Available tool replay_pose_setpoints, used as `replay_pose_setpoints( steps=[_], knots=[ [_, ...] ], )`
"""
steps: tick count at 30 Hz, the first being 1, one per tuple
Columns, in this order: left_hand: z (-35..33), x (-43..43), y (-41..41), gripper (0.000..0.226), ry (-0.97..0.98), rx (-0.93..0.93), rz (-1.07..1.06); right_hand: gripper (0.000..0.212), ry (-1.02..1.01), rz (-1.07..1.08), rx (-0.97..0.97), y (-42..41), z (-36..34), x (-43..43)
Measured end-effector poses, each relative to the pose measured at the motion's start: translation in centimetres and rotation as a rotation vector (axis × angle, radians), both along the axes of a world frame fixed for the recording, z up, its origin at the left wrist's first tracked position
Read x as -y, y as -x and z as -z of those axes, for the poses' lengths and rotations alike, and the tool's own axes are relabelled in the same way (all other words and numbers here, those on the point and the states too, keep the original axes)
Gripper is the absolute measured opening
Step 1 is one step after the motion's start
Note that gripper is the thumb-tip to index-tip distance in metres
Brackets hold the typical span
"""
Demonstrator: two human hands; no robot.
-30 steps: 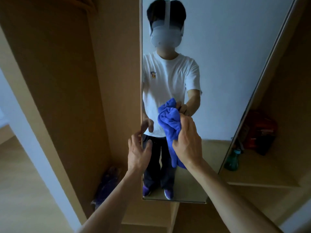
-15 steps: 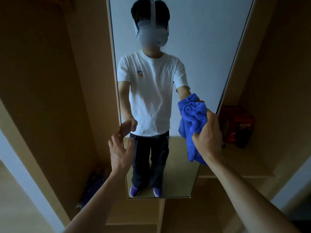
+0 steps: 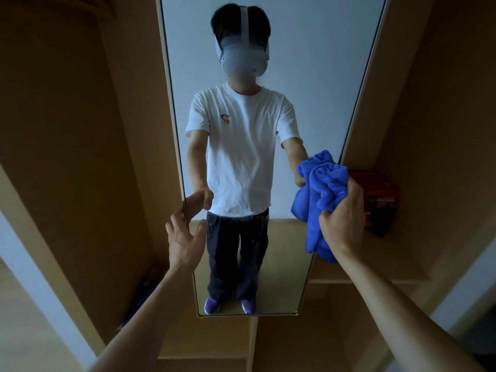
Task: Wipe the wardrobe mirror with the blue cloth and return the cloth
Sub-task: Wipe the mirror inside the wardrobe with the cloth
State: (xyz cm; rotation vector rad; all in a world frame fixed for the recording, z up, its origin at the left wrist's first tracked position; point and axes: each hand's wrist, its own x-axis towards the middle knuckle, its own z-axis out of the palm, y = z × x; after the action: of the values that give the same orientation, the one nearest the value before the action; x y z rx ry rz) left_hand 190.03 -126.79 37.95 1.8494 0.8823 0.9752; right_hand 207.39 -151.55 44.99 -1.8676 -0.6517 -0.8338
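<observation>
Fingers (image 3: 331, 210) of the right hand (image 3: 345, 224) are curled tight into the blue cloth (image 3: 319, 189), bunching it into a wad whose loose end hangs toward 6 o'clock past the wrist. The wad sits at the 3 o'clock edge of the wardrobe mirror (image 3: 308, 76), in its lower half; whether it truly touches the glass cannot be told.

Across at the 9 o'clock edge, the left hand (image 3: 185, 237) grips the mirror's side, with the thumb on the front of the glass and the other fingers (image 3: 175, 218) behind the edge, seemingly steadying the panel.

The mirror is tall and narrow, its long axis running 12 to 6 o'clock. From the cloth, nearly all the glass lies toward 9 o'clock, with more above at 12 and a shorter stretch below at 6. The right hand is therefore the one placed for the next stroke, probably a sweep toward 9.

Pale specks (image 3: 236, 218) show low on the glass, between the two hands. Beyond the mirror, at 3 o'clock of the cloth, a red box (image 3: 381, 194) sits on a shelf (image 3: 375, 275).
</observation>
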Motion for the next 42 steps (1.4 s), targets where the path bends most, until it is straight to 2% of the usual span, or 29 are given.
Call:
replay_pose_setpoints(
  steps=[8, 15, 21, 29, 33, 38, 42],
  knots=[
    [-0.8, -0.3, 0.9, 0.065, 0.020, -0.046, 0.107, 0.057, -0.031, 0.030, -0.041, 1.5, 0.4, -2.0],
    [-1.0, -0.6, 1.6, 0.065, 0.039, -0.066, 0.172, 0.032, 0.013, -0.095, -0.132, 4.1, -0.4, -5.4],
    [-0.9, -1.0, 1.9, 0.055, 0.068, -0.074, 0.201, 0.039, 0.096, -0.122, -0.184, 5.8, 0.0, -9.1],
    [-0.3, -1.6, 1.7, 0.048, 0.097, -0.062, 0.197, 0.067, 0.216, -0.090, 0.018, 9.5, 0.5, -13.1],
    [-0.1, -2.1, 1.7, 0.040, 0.135, -0.058, 0.207, 0.064, 0.254, -0.095, 0.109, 10.8, 0.8, -15.1],
    [-0.2, -2.8, 2.3, 0.034, 0.185, -0.015, 0.249, 0.062, 0.465, -0.139, 0.292, 11.6, 0.4, -16.6],
    [-0.3, -3.3, 2.5, 0.034, 0.219, 0.018, 0.289, 0.065, 0.588, -0.203, 0.343, 11.2, -0.4, -16.4]
  ],
)
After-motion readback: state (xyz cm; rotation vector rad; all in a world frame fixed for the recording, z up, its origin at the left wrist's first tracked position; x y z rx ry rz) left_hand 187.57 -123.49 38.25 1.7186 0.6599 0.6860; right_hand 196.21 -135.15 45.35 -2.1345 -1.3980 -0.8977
